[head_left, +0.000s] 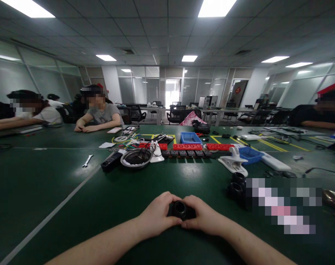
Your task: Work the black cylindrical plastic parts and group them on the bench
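Note:
Both my hands meet at the near middle of the green table [73,173]. My left hand [156,215] and my right hand [204,217] are each curled round a small black part with a round ring opening [180,209], held between them just above the table top. The fingers of both hands are closed on it. More black ring-shaped parts [237,186] lie a little to the right of my right hand.
Beyond my hands lie a round metal dish [136,158], red and black power strips [187,147], blue trays [190,137], a white clamp [233,162] and a small wrench [87,161]. People sit at the far left and far right edges.

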Action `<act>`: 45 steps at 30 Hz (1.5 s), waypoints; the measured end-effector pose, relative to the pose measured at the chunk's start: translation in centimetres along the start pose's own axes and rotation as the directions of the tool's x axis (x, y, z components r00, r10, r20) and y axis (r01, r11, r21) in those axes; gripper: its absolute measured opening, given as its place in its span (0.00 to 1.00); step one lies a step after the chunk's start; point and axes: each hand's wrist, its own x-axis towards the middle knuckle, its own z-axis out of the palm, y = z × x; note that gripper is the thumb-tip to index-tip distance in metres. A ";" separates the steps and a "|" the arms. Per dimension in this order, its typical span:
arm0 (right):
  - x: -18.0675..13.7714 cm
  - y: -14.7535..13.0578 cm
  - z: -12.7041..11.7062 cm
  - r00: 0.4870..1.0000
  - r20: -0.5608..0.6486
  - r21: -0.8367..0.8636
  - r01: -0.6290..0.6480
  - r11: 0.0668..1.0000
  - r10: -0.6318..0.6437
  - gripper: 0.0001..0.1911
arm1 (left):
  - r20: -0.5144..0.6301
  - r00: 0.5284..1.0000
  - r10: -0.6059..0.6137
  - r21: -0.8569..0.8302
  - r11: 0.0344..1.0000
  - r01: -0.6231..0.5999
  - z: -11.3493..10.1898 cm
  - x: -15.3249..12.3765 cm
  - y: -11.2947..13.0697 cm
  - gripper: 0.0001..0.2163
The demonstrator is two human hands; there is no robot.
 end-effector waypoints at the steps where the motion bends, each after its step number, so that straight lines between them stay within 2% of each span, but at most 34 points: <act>1: 0.0 0.1 -0.1 1.000 0.014 0.006 -0.010 1.000 0.010 0.17 | 0.012 1.000 0.001 -0.020 1.000 -0.001 0.0 0.0 0.0 0.17; 3: 0.0 0.2 -0.1 1.000 0.003 -0.049 -0.027 0.998 0.027 0.18 | 0.026 1.000 -0.013 -0.056 0.998 0.015 0.2 -0.1 0.0 0.18; 5: 0.1 -0.2 0.2 0.998 -0.055 -0.175 -0.037 0.984 0.028 0.21 | 0.001 0.999 -0.051 -0.063 0.997 0.051 0.8 -0.2 0.0 0.18; 8: 0.1 -0.8 1.0 0.987 -0.161 -0.353 -0.065 0.933 0.008 0.20 | -0.132 0.987 -0.093 -0.022 0.996 0.091 1.9 -0.2 -0.2 0.17; 10: 0.2 -1.0 1.4 0.980 -0.200 -0.387 -0.081 0.918 0.002 0.18 | -0.194 0.977 -0.085 0.005 0.996 0.088 2.3 -0.2 -0.4 0.16; 12: 0.2 -0.9 1.3 0.982 -0.187 -0.328 -0.044 0.944 -0.020 0.22 | -0.185 0.981 -0.064 0.021 0.997 0.069 2.2 -0.1 -0.5 0.16; 14: 0.2 -0.4 0.8 0.990 -0.128 -0.197 0.035 0.980 -0.061 0.26 | -0.133 0.990 -0.043 0.007 0.999 0.045 1.8 0.0 -0.7 0.17; 17: 0.2 0.5 -0.2 0.991 0.006 -0.011 0.135 0.991 -0.135 0.19 | -0.008 1.000 -0.007 -0.097 0.995 0.006 1.1 0.1 -0.9 0.18; 20: 0.2 0.8 -0.6 0.992 0.051 0.028 0.118 0.993 -0.120 0.16 | 0.068 0.998 0.013 -0.198 0.980 0.000 1.1 0.1 -1.0 0.19; 23: 0.2 0.2 0.1 0.999 -0.040 -0.141 0.025 0.990 -0.031 0.22 | 0.008 0.999 -0.047 -0.198 0.979 0.048 1.6 0.0 -0.7 0.19; 26: 0.2 -0.5 1.1 0.989 -0.147 -0.329 -0.019 0.944 -0.031 0.25 | -0.087 0.993 -0.082 -0.136 0.988 0.070 2.1 -0.2 -0.5 0.18; 30: 0.1 -0.6 1.2 0.989 -0.135 -0.415 0.004 0.910 -0.066 0.30 | -0.112 0.993 -0.038 -0.075 0.997 0.030 2.3 -0.3 -0.7 0.18; 34: -0.3 -0.4 0.0 0.987 -0.092 -0.332 0.095 0.939 -0.132 0.38 | -0.083 0.996 0.012 -0.038 0.999 -0.015 1.9 -0.4 -0.7 0.18; 37: -0.7 -0.7 -1.0 0.966 -0.190 -0.184 0.140 0.973 -0.175 0.38 | -0.074 0.996 0.045 0.023 0.999 -0.043 1.6 -0.4 -0.7 0.25; 41: -0.9 -1.3 -1.8 0.922 -0.354 -0.100 0.128 0.987 -0.156 0.28 | -0.058 0.997 0.048 0.112 0.993 -0.041 1.3 -0.2 -1.3 0.32; 43: -0.9 -1.5 -1.9 0.928 -0.351 -0.103 0.094 0.990 -0.124 0.20 | -0.035 0.997 0.061 0.169 0.984 -0.055 1.1 0.0 -1.5 0.32; 45: -0.9 -1.5 -1.9 0.952 -0.285 -0.064 0.101 0.993 -0.115 0.16 | 0.008 0.997 0.079 0.224 0.971 -0.079 0.7 0.1 -1.6 0.30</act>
